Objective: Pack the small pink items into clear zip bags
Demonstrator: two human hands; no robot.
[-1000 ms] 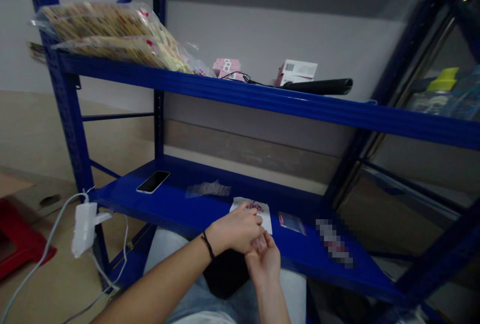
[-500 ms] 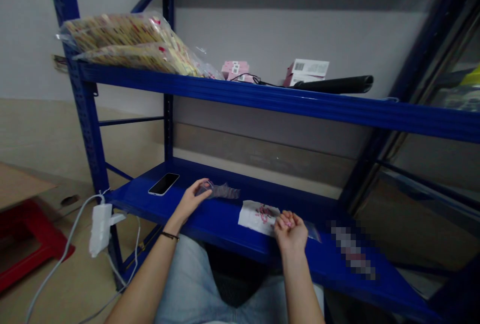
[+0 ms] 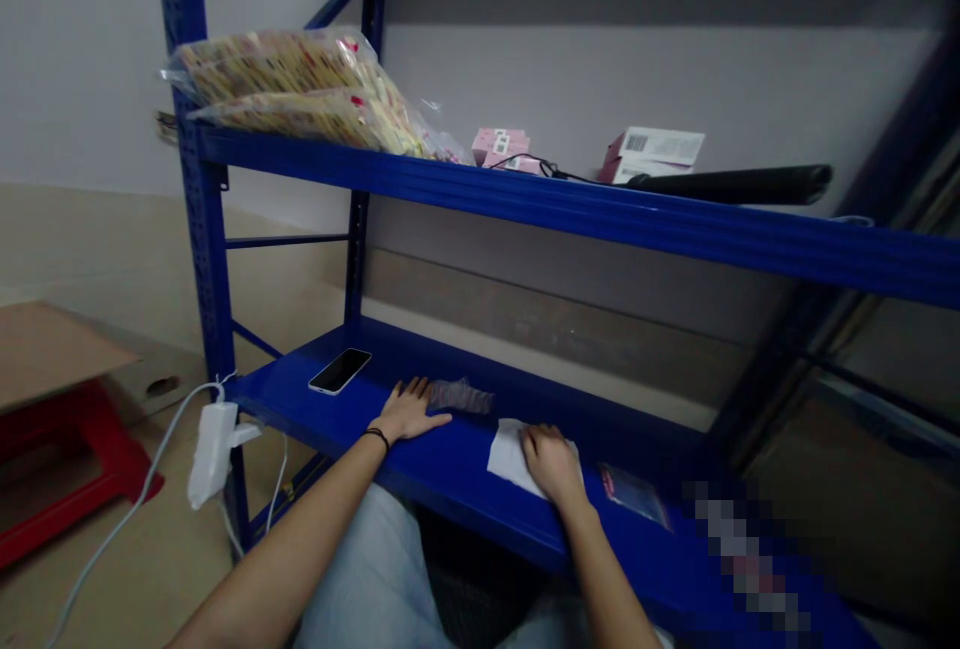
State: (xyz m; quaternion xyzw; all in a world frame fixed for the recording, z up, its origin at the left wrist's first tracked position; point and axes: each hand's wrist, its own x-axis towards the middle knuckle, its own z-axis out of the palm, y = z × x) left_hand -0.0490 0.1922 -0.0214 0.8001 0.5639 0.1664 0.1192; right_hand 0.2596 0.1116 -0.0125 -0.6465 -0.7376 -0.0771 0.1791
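A white paper sheet [image 3: 510,459] lies near the front edge of the lower blue steel shelf [image 3: 300,399], under the right hand [image 3: 553,464], and the left hand [image 3: 409,411], apart from it, rests flat just beside a clear plastic piece [image 3: 461,395].

White paper sheet [image 3: 506,459]: flat on the blue steel shelf [image 3: 465,481], partly under the right hand [image 3: 553,464].
Clear plastic sleeve [image 3: 463,395]: crumpled, lying just beside the left hand [image 3: 409,411].

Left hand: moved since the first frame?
Yes. The left hand went leftward along the blue shelf, away from the right hand, and now lies much nearer the phone.
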